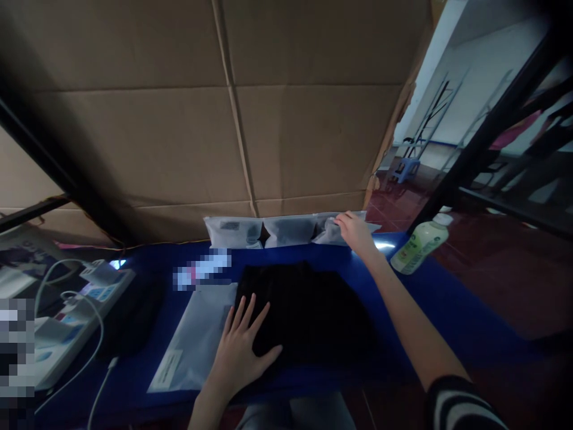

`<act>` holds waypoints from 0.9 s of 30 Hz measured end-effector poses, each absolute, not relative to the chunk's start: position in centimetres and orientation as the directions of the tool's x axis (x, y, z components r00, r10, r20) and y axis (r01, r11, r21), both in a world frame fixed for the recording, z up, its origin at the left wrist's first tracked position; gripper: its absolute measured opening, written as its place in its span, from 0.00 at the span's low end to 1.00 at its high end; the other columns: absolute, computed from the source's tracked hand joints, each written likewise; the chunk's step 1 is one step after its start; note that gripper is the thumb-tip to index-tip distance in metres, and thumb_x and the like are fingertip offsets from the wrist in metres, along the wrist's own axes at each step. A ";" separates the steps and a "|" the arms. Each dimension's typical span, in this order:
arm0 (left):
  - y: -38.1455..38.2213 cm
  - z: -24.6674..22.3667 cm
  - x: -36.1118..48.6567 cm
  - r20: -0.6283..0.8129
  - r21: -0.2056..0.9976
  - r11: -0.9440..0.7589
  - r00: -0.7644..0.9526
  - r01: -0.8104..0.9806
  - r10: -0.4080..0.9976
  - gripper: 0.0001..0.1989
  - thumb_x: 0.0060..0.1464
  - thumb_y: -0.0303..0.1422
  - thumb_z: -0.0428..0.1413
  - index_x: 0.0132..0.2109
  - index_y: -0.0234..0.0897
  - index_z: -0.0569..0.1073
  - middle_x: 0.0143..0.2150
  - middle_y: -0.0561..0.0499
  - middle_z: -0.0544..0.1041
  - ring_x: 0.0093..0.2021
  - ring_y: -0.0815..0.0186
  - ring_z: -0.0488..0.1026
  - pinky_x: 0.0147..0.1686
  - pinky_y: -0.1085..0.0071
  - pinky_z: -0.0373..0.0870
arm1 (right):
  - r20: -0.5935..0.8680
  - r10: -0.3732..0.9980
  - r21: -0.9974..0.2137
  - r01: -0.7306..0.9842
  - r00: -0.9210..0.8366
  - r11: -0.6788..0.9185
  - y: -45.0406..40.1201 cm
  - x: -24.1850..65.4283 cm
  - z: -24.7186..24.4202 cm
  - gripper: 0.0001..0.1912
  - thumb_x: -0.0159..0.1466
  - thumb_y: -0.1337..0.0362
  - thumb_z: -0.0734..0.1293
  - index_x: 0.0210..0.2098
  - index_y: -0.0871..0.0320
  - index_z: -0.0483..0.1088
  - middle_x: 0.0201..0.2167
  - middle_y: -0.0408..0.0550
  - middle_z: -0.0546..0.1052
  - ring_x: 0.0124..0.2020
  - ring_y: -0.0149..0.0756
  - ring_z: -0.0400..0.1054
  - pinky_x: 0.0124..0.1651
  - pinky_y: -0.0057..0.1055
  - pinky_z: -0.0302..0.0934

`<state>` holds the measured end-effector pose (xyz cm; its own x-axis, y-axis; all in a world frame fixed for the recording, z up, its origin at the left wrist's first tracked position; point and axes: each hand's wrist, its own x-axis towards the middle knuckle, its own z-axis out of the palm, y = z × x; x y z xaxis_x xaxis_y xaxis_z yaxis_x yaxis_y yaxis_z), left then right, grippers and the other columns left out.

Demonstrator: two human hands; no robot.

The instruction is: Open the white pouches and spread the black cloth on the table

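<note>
Left hand (237,352) lies flat, fingers spread, on a folded black garment (308,316) overlapping a translucent poly mailer (192,340). Right hand (356,233), fingers together, touches grey packaged mailers (286,231) along the blue table (439,304)'s far edge.

Matt black cloth (304,310), glossy plastic mailer (192,334), rough cardboard (134,131)

Folded black garment (304,316) on frosted bag (192,337)

Dim scene, dark corners, warped wide-angle edges
</note>
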<state>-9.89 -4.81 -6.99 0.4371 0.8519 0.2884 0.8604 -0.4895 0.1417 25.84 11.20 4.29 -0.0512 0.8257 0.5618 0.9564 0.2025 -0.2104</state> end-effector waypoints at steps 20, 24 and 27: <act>-9.3 -0.8 -6.6 0.657 0.439 -0.637 0.257 0.634 0.709 0.09 0.63 0.26 0.51 0.49 0.40 0.70 0.41 0.51 0.76 0.40 0.70 0.77 0.42 0.76 0.74 | 0.689 0.670 -0.291 0.740 -0.278 0.606 -9.7 11.1 0.6 0.21 0.66 0.78 0.58 0.55 0.61 0.69 0.47 0.53 0.76 0.46 0.37 0.73 0.49 0.32 0.71; -9.2 -0.6 -5.9 0.652 0.490 -0.629 0.225 0.604 0.724 0.07 0.63 0.25 0.51 0.46 0.39 0.70 0.40 0.52 0.77 0.39 0.70 0.77 0.41 0.76 0.74 | 0.636 0.690 -0.333 0.684 -0.345 0.649 -9.9 10.9 1.8 0.19 0.66 0.77 0.58 0.53 0.59 0.70 0.46 0.52 0.76 0.44 0.38 0.73 0.47 0.35 0.71; -9.2 -0.8 -5.4 0.644 0.517 -0.617 0.204 0.593 0.737 0.07 0.63 0.24 0.50 0.46 0.39 0.69 0.40 0.51 0.77 0.40 0.70 0.77 0.42 0.76 0.74 | 0.660 0.689 -0.362 0.677 -0.300 0.641 -9.7 10.5 1.6 0.16 0.67 0.76 0.58 0.48 0.59 0.71 0.41 0.50 0.77 0.39 0.36 0.73 0.44 0.33 0.71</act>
<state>-5.42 -9.22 -0.77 0.2043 0.7368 0.6445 0.5930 -0.6170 0.5174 10.54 -9.66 1.65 -0.3002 0.6891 0.6595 0.6767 0.6412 -0.3619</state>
